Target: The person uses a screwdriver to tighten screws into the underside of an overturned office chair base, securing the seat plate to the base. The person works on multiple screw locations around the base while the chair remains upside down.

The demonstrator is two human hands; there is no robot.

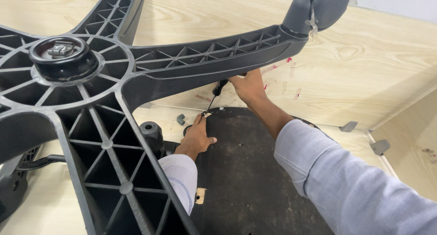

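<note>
Looking down through my head camera, I see an upturned black chair base (104, 125) filling the left of the view, its ribbed plastic arms spreading from a central hub (63, 57), one arm ending in a caster (318, 7) at top right.

Just below that long arm, my right hand (248, 87) is clenched around the dark handle of a screwdriver (214, 96). Its thin shaft slants down and left to a tip at the rim of a dark round seat underside (255, 180), which lies beneath the base. My left hand (196, 137) rests on that rim, fingertips touching the spot where the tip meets it; whether it pinches a small part there, I cannot tell.

I judge the screwdriver light and rigid, its handle the only sensible place to hold, well back from the narrow tip, which could slip off a screw head. The base looks stiff and bulky, likely awkward to shift; its arms offer the firmest hold.

A pale wooden board (364, 66) lies behind the base, with small grey brackets (380, 146) near its right edge.
</note>
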